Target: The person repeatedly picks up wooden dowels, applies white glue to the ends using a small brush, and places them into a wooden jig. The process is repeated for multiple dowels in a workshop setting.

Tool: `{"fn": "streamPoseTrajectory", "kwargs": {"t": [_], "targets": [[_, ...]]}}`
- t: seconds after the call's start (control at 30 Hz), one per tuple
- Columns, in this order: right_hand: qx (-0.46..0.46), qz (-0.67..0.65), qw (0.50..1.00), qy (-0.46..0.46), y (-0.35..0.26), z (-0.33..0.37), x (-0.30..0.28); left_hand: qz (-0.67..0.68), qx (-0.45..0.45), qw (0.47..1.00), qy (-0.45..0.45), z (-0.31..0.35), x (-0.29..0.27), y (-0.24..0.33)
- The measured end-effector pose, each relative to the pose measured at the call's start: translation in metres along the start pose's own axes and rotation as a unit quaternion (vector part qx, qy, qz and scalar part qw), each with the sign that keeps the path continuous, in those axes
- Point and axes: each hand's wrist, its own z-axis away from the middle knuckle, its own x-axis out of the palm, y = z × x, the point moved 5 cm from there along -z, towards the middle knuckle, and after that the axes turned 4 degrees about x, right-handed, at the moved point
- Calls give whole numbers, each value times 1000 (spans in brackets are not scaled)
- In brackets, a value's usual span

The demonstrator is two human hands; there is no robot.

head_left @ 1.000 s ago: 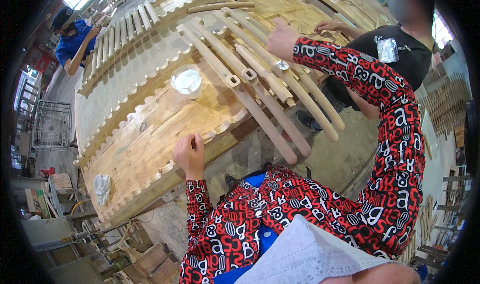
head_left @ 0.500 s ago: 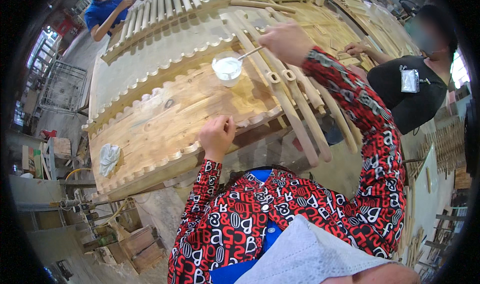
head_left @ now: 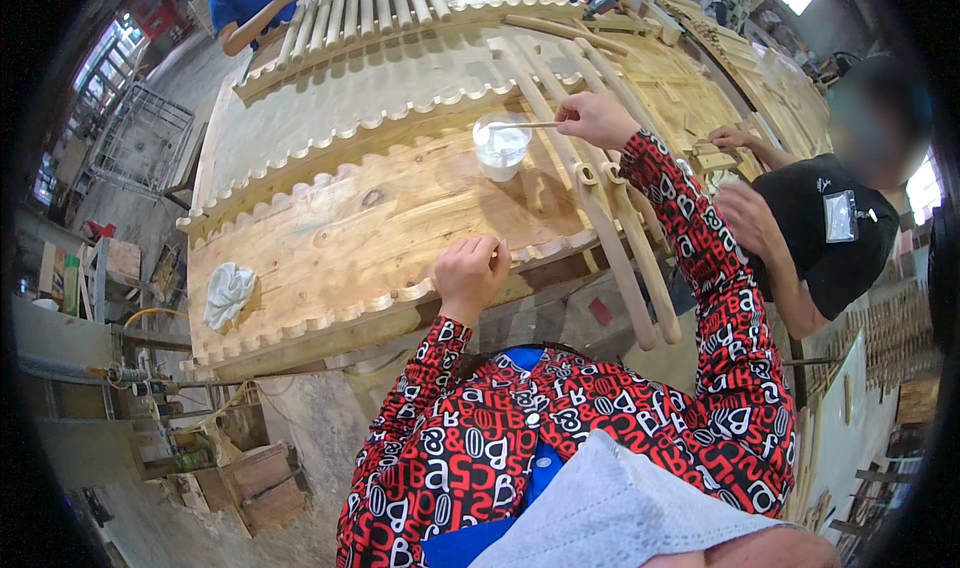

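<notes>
My right hand (head_left: 598, 121) pinches a thin wooden stick (head_left: 538, 125), held nearly level. The stick's far end reaches the top of a clear plastic cup (head_left: 502, 148) of white liquid; whether it dips in is unclear. Beneath and beside that hand lie long wooden rails (head_left: 622, 255) with oval slots, overhanging the near edge of the table. My left hand (head_left: 470, 278) is closed in a loose fist by the scalloped front strip (head_left: 385, 306) of the wooden table (head_left: 330, 258). Nothing shows between its fingers.
A crumpled white cloth (head_left: 230, 296) lies at the table's left. Scalloped strips (head_left: 350, 144) cross the table, and several round wooden rods (head_left: 365, 10) rest in a rack farther back. A co-worker in black (head_left: 830, 218) stands close on the right; others in blue (head_left: 250, 6) are at the far side.
My right hand has come down, and the stick has gone from slanting to nearly level at the cup. The whole view has shifted. My left hand stays closed by the front edge.
</notes>
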Motion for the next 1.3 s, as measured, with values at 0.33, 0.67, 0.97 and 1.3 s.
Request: {"fn": "streamPoseTrajectory", "kwargs": {"t": [0.33,0.67,0.97,1.3], "targets": [[101,-398,905,-115,39,29,40,-10,-4,999,-32,-7,2,9],[101,-410,899,-116,27,28,41,-14,-12,999,-33,-6,2,12],[12,-208,977,55,22,25,23,-30,-42,997,-51,-3,6,8],[60,-313,940,-121,100,111,-17,-46,-23,999,-18,5,15,5]]}}
